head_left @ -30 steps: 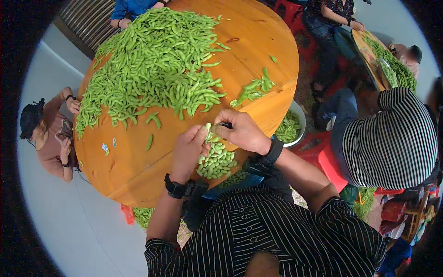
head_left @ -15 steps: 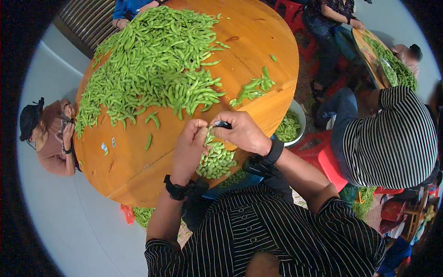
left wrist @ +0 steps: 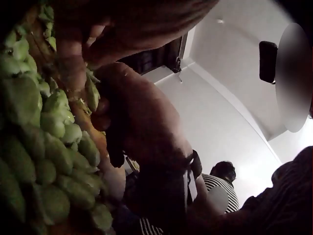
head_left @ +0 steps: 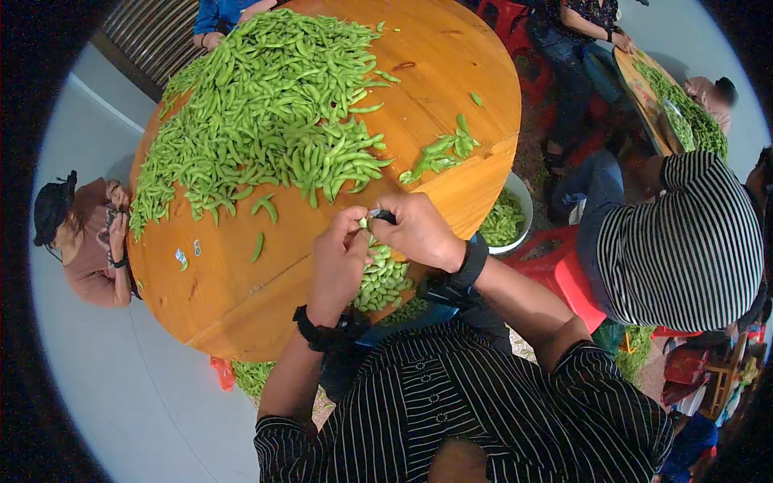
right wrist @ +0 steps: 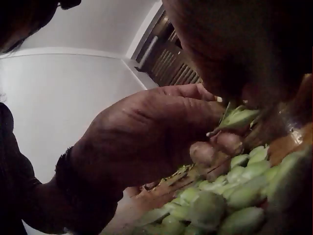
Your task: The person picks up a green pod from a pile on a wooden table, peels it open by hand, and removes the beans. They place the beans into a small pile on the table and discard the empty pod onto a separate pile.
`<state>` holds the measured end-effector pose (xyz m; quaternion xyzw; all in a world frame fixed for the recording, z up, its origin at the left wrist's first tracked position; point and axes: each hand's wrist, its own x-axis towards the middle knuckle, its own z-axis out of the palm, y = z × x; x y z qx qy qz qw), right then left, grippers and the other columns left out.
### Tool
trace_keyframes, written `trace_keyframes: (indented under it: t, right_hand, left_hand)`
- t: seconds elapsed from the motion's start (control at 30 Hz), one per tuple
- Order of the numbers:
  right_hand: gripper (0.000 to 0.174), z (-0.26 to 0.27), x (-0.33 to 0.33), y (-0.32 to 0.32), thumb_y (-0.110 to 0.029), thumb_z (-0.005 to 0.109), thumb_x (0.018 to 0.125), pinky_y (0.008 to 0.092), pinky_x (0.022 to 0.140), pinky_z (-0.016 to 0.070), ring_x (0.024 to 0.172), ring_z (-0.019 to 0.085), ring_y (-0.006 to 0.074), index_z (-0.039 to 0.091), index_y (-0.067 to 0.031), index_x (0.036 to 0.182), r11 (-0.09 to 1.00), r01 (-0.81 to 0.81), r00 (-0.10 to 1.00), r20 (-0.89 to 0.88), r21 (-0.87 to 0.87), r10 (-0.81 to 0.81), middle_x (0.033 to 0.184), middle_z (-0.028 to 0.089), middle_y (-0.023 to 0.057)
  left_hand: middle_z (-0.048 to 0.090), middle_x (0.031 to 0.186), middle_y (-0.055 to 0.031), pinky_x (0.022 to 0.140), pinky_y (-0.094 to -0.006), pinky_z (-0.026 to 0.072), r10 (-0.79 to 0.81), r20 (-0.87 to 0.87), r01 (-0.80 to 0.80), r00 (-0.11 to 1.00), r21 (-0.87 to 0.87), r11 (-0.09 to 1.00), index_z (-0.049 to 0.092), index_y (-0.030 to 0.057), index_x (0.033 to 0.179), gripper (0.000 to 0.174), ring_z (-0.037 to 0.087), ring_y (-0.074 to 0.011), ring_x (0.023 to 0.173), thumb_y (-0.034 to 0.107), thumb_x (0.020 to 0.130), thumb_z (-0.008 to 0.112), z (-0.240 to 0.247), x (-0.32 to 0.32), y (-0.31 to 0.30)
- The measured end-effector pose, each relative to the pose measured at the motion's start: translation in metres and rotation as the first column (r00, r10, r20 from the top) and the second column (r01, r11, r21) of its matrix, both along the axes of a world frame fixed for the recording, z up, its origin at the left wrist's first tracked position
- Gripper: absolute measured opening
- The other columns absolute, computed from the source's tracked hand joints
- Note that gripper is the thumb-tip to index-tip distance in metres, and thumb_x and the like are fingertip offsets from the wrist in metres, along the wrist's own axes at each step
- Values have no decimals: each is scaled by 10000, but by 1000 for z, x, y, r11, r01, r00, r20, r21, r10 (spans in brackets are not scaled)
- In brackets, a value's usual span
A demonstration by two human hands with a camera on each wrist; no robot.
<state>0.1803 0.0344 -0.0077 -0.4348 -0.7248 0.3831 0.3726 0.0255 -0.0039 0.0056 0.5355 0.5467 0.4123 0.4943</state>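
Observation:
Both hands meet over the near edge of the round table (head_left: 233,282). My left hand (head_left: 336,262) pinches a green pod (right wrist: 239,119) between thumb and curled fingers, seen best in the right wrist view. My right hand (head_left: 423,233) is curled round a small dark object (head_left: 386,216) at the pod's upper end; what it is cannot be told. Directly below the hands lies a pile of shelled green beans (head_left: 385,283), which fills the lower left of the left wrist view. A large heap of whole pods (head_left: 266,113) covers the table's far left part.
Empty-looking pods (head_left: 443,153) lie at the table's right. Beyond that edge stands a white basin (head_left: 523,201) of green pods, near a red stool (head_left: 564,274) and a person in stripes (head_left: 684,241). Another person (head_left: 93,233) sits at the left edge, and blue sleeves show at the far side.
My left hand has shifted slightly right, nearer the right hand, and covers more of the bean pile. The person at the left has brought both hands together.

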Motion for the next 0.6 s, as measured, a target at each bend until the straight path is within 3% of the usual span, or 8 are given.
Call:
trace_keyframes:
  t: [0.07, 0.17, 0.27, 0.33, 0.37, 0.43, 0.57, 0.6]
  right_hand:
    - [146, -1, 1, 2, -104, 613, 816, 314, 543, 434, 554, 480, 120, 585, 36, 785, 1000, -22, 998, -50, 1, 22, 600, 493, 136]
    - [146, 2, 2, 4, -112, 617, 821, 316, 551, 440, 566, 491, 118, 599, 33, 812, 999, -45, 999, 23, -13, 45, 606, 506, 133]
    - [136, 1, 5, 7, -108, 624, 825, 304, 564, 450, 579, 507, 112, 609, 27, 834, 999, -51, 998, 45, -15, 52, 621, 534, 109]
    - [122, -4, 8, 9, -97, 620, 832, 293, 578, 461, 590, 520, 106, 612, 24, 843, 999, -20, 1000, -22, -31, 19, 650, 565, 69]
    - [122, -5, 9, 9, -97, 620, 832, 293, 578, 461, 590, 520, 106, 612, 24, 843, 999, -20, 1000, -22, -32, 19, 650, 565, 69]
    - [105, -4, 8, 8, -86, 611, 845, 273, 577, 466, 594, 529, 90, 615, 18, 852, 995, 13, 999, -34, -95, -17, 674, 582, 28]
    - [101, 5, 4, 5, -82, 596, 861, 256, 544, 457, 584, 529, 68, 613, 17, 867, 985, 35, 991, -125, -169, -57, 677, 580, 15]
    - [96, 8, 4, 3, -82, 593, 867, 245, 528, 451, 576, 528, 59, 611, 11, 884, 977, 44, 987, -144, -208, -75, 687, 580, 11]
  left_hand:
    - [610, 866, -41, 576, -222, 487, 42, 40, -42, 998, -13, 999, 562, 1, 1069, 195, 572, -76, 722, -24, 879, 520, -4, -1, 1]
    - [592, 798, -1, 586, -218, 452, 51, -25, -50, 998, 56, 997, 592, 9, 1004, 162, 544, -57, 698, -15, 851, 543, -19, -10, 6]
    - [565, 731, 18, 589, -224, 423, 185, -80, -176, 979, 105, 979, 604, 20, 971, 159, 522, -51, 672, -16, 825, 553, -25, -23, 9]
    - [580, 768, -7, 603, -263, 447, 168, -247, -116, 954, 211, 971, 605, 26, 971, 153, 531, -85, 656, 0, 823, 576, -24, -37, 8]
    - [580, 768, -7, 603, -263, 447, 168, -248, -116, 954, 210, 971, 605, 26, 971, 153, 531, -85, 656, 0, 823, 576, -24, -38, 7]
    - [599, 828, -43, 614, -298, 467, 201, -582, 86, 788, 428, 900, 608, 38, 976, 156, 545, -120, 650, 22, 821, 600, -13, -39, 3]
    - [607, 890, -69, 634, -339, 487, 144, -594, 79, 791, 332, 940, 612, 41, 987, 171, 567, -160, 660, 76, 823, 646, 4, -18, -10]
    - [607, 863, -54, 619, -321, 488, 58, -468, 71, 882, 255, 964, 613, 36, 994, 179, 570, -145, 660, 100, 832, 654, -2, -15, -9]
